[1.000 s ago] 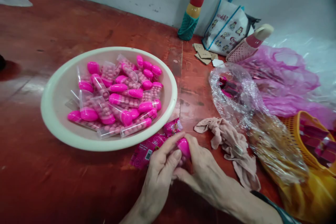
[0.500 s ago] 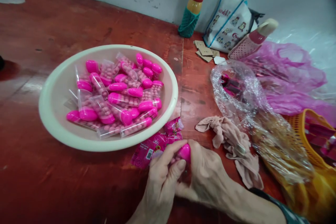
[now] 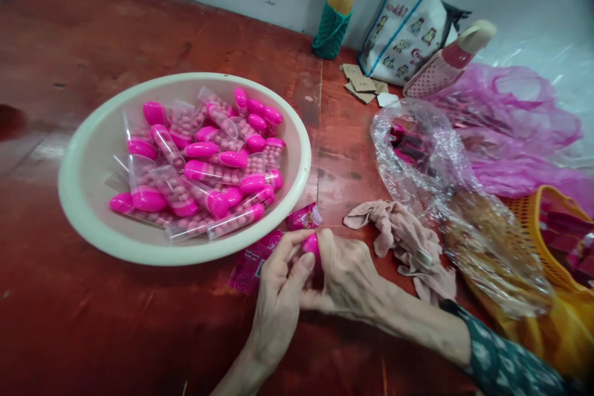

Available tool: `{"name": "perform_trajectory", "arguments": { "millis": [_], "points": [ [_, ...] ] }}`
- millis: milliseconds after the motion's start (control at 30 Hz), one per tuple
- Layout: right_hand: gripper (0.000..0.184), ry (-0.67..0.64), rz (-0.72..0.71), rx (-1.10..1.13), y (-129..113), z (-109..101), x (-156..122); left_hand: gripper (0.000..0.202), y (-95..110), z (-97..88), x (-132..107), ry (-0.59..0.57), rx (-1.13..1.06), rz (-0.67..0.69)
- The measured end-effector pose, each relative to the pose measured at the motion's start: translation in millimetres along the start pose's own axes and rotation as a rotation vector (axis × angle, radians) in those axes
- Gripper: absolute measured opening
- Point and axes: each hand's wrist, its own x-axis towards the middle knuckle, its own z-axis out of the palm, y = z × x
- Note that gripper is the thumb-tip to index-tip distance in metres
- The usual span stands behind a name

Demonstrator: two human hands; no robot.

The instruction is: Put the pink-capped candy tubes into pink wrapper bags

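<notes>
My left hand [image 3: 281,288] is wrapped round a clear candy tube with a bright pink cap [image 3: 310,244], its thumb pressed against the side. My right hand [image 3: 348,269] closes on the same tube from the right, fingers against the cap. Most of the tube is hidden between my hands. Just beyond them lie shiny pink printed wrappers [image 3: 245,269], partly covered by my left hand. To the left stands a wide cream basin [image 3: 83,198] with many similar tubes [image 3: 172,189] of small pink balls, each with a pink cap.
A crumpled pinkish cloth [image 3: 403,235] lies to the right. Beyond it are a clear plastic bag [image 3: 417,167], pink plastic bags [image 3: 520,111] and a yellow basket [image 3: 552,260]. A bottle in a green cover [image 3: 331,34], a white tote bag [image 3: 394,37] and cardboard pieces [image 3: 359,81] are near the wall.
My hands have shifted slightly up and left in view, still together on the tube. More of the right sleeve shows. The whole scene has moved a little as the camera turned.
</notes>
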Motion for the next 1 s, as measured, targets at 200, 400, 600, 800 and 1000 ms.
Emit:
{"name": "perform_trajectory", "arguments": {
  "millis": [200,400,600,800,1000],
  "points": [
    [0.032,0.161,0.296,0.419,-2,-5,-3,0.03,10,2.0,5,-0.14,-0.131,-0.026],
    [0.047,0.293,0.136,0.182,2,12,-17,0.05,-5,5.0,-6,0.007,0.474,0.276],
    [0.058,0.287,0.111,0.43,-12,2,-21,0.041,4,6.4,-3,0.009,0.086,0.146],
    [0.039,0.368,0.492,0.813,-18,-8,-35,0.028,21,8.4,-5,-0.063,-0.586,-0.116],
    [0.02,0.185,0.465,0.897,-34,-18,-34,0.027,22,9.7,-17,-0.053,-0.622,-0.107]
  ]
}}
